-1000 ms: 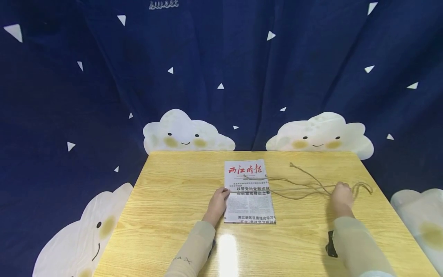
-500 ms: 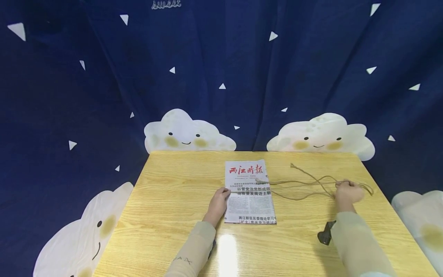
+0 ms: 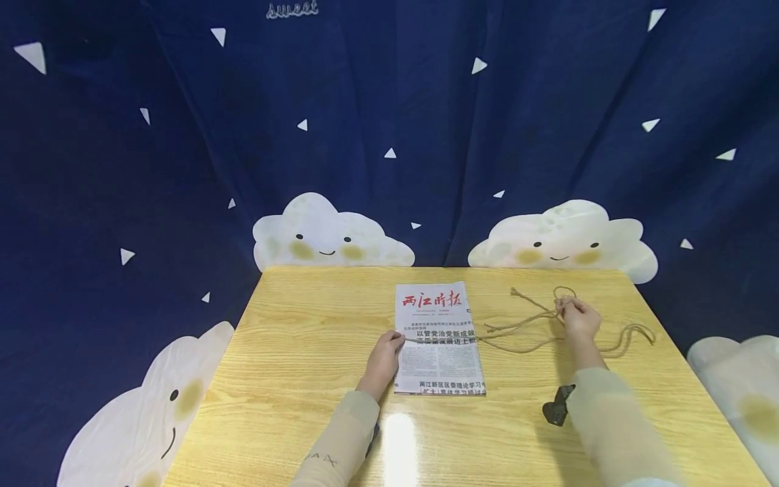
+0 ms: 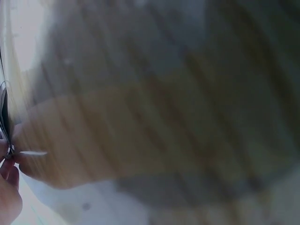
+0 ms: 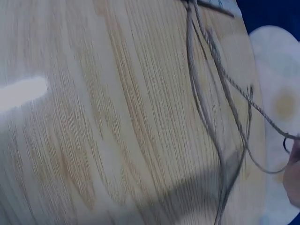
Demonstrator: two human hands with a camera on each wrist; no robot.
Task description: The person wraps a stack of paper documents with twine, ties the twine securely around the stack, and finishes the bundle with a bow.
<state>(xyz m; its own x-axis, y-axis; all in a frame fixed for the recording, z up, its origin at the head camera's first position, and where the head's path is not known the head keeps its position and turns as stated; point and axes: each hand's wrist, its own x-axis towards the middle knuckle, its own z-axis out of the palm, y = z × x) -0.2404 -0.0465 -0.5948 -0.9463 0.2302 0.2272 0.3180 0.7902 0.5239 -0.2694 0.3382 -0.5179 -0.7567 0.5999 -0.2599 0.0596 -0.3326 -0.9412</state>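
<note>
The right hand, pinching the string, has just moved left at right of frame, seemingly bringing slack nearer the newspaper on the bench just below mid-frame, whose left edge the left hand grips.

Folded newspaper lying flat — brown rope across it, trailing right.

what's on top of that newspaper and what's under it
A cord crosses the newspaper to the left hand at its left edge. The table shows around it; whatever lies directly beneath is covered.
</note>
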